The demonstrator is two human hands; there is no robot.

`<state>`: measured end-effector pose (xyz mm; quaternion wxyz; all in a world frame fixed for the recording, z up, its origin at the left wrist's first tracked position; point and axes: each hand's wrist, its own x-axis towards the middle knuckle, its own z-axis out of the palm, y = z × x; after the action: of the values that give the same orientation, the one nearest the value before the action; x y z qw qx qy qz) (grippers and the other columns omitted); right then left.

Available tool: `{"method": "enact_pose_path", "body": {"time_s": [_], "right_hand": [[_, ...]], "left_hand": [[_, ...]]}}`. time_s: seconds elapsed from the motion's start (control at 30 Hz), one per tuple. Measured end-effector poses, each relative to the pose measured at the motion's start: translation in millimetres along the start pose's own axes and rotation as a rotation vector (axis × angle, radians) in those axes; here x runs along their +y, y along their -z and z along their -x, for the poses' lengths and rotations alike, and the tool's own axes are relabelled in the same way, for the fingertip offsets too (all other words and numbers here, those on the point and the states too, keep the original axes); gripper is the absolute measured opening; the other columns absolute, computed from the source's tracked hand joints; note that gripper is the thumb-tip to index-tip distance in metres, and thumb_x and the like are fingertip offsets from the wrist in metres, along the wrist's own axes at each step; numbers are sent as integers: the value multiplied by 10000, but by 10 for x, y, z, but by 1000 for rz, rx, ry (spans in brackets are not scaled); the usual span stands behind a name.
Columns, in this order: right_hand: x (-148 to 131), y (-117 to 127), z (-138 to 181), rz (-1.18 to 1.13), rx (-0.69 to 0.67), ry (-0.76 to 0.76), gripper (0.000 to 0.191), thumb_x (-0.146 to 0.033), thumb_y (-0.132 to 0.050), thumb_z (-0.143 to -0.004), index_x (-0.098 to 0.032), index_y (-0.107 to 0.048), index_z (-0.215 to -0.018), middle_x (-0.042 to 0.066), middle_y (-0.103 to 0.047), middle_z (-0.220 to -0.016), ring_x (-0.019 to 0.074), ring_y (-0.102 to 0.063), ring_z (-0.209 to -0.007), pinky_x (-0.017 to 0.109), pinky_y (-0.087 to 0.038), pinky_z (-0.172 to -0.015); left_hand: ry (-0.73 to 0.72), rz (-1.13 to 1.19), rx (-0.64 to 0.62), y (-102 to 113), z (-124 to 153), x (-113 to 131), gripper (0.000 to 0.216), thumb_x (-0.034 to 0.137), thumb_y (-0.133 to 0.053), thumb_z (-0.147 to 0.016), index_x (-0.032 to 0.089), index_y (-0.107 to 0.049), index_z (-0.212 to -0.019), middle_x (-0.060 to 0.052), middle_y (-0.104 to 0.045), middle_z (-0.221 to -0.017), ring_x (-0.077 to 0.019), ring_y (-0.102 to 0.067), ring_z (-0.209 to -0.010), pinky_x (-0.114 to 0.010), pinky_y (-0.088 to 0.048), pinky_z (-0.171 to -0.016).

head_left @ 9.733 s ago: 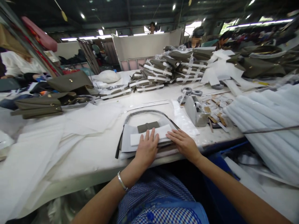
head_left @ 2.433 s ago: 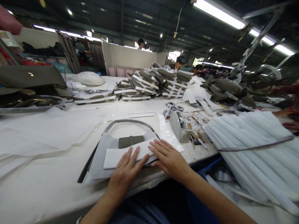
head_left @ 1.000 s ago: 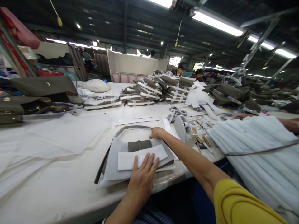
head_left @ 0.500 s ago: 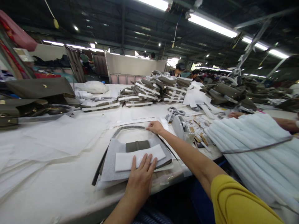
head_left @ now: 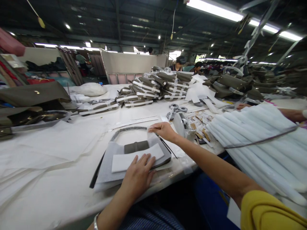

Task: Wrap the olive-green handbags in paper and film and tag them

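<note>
Left hand (head_left: 139, 172) unclenched, flat on white foam strip (head_left: 124, 162); olive bag (head_left: 136, 147) beneath, partly showing just beyond. Right hand (head_left: 163, 131) farther, pinching thin sheet (head_left: 151, 138). Bag handle (head_left: 129, 128) left of pinch, tape dispenser (head_left: 178, 123) right; 1 bag pile (head_left: 153, 87) well beyond.

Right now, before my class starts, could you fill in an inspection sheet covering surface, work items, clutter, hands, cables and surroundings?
Surface: white worktable, loose thin white sheets at left.
Work items: flat white foam strip, olive rectangular panel, curved dark strap.
Clutter: small white and brown scraps beside the grey rounded tape dispenser.
Hands: left hand flat on the strip; right hand pinches a thin translucent sheet.
Power cables: nothing seen; thin yellow-ended cords hang overhead.
Surroundings: piled olive bags, dark-capped co-worker beyond.
</note>
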<state>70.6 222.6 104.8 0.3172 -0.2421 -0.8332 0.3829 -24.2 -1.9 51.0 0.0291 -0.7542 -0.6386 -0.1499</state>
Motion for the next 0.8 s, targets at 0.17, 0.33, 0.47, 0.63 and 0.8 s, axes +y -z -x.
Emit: {"method": "enact_pose_path", "body": {"time_s": [0.17, 0.33, 0.47, 0.63, 0.8], "right_hand": [[-136, 20, 559, 128, -171, 104, 177, -280, -627, -915, -234, -776, -998, -2, -749, -1052, 213, -700, -1017, 291, -526, -944], [41, -76, 985, 363, -213, 331, 232, -147, -603, -930, -243, -737, -1094, 10, -742, -1087, 174, -692, -1034, 299, -500, -1017], [132, -153, 1152, 420, -158, 444, 244, -100, -592, -927, -230, -714, -1094, 23, -738, -1092, 161, -693, -1025, 337, -467, -1073], [159, -187, 1211, 441, -146, 544, 186, -131, -552, -958, -202, -696, -1051, 31, -736, -1090, 151, -699, -993, 327, -469, -1072], [165, -141, 1279, 457, -132, 637, 174, -162, -538, -976, -199, -688, -1056, 42, -736, -1088, 154, -691, -1023, 327, -498, -1048]], "left_hand": [[-7, -15, 82, -47, 34, -31, 413, 293, -508, -966, 245, -487, -1376, -65, -539, -1426, -258, -512, -1297, -491, -404, -1105], [67, -11, 187, -140, 41, 17, 400, 321, -504, -958, 171, -506, -1329, -94, -598, -1356, -255, -549, -1255, -476, -384, -1119], [136, -28, 227, -153, 27, 56, 561, 337, -512, -956, 173, -353, -1469, -96, -524, -1443, -234, -530, -1276, -434, -383, -1121], [90, -81, 134, -119, 14, 63, 605, 307, -507, -964, 272, -273, -1522, -10, -394, -1539, -221, -473, -1339, -432, -389, -1113], [68, -102, 119, -154, 21, 48, 511, 310, -471, -986, 262, -369, -1485, -1, -467, -1486, -245, -469, -1342, -467, -382, -1106]]}}
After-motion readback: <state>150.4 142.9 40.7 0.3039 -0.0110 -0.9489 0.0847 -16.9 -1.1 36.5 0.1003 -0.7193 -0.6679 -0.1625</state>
